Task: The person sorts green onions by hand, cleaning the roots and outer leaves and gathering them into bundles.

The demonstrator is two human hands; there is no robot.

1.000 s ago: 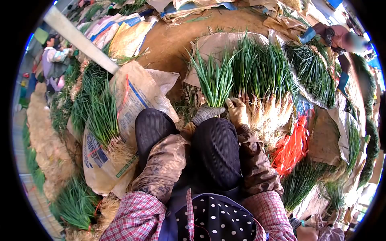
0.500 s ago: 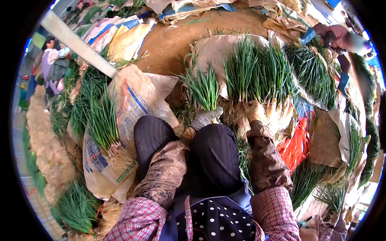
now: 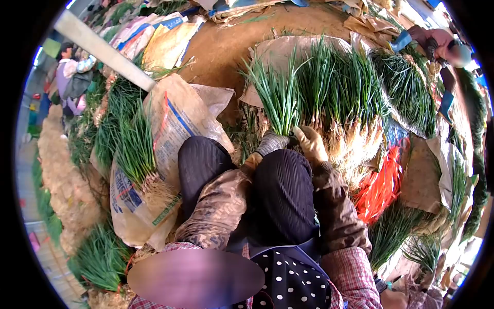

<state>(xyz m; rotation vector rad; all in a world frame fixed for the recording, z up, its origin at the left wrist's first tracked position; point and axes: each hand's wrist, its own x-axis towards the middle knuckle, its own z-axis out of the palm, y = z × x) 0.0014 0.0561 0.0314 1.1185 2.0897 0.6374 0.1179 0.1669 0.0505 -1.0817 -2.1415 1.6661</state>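
My left hand (image 3: 272,143), in a grey knit glove, is wrapped round the lower stems of a bunch of green onions (image 3: 280,100) in front of my knees. The bunch stands upright, leaves fanned away from me; its roots are hidden by the glove and knee. My right hand (image 3: 311,144), in a pale tan glove, is against the right side of the same bunch at stem height, fingers closed there. Just beyond it stands a dense row of green onions (image 3: 345,82) with pale roots (image 3: 355,139) toward me.
A tied bunch of green onions (image 3: 136,149) lies on a printed woven sack (image 3: 172,116) at left. Red plastic strips (image 3: 381,188) lie at right, beside brown sacking (image 3: 423,175). A pale beam (image 3: 105,51) crosses the upper left. Other people (image 3: 69,77) are at the far left and upper right.
My right hand has moved left from the row's roots to the bunch in my left hand. That bunch now looks fuller and taller. The view has shifted slightly.
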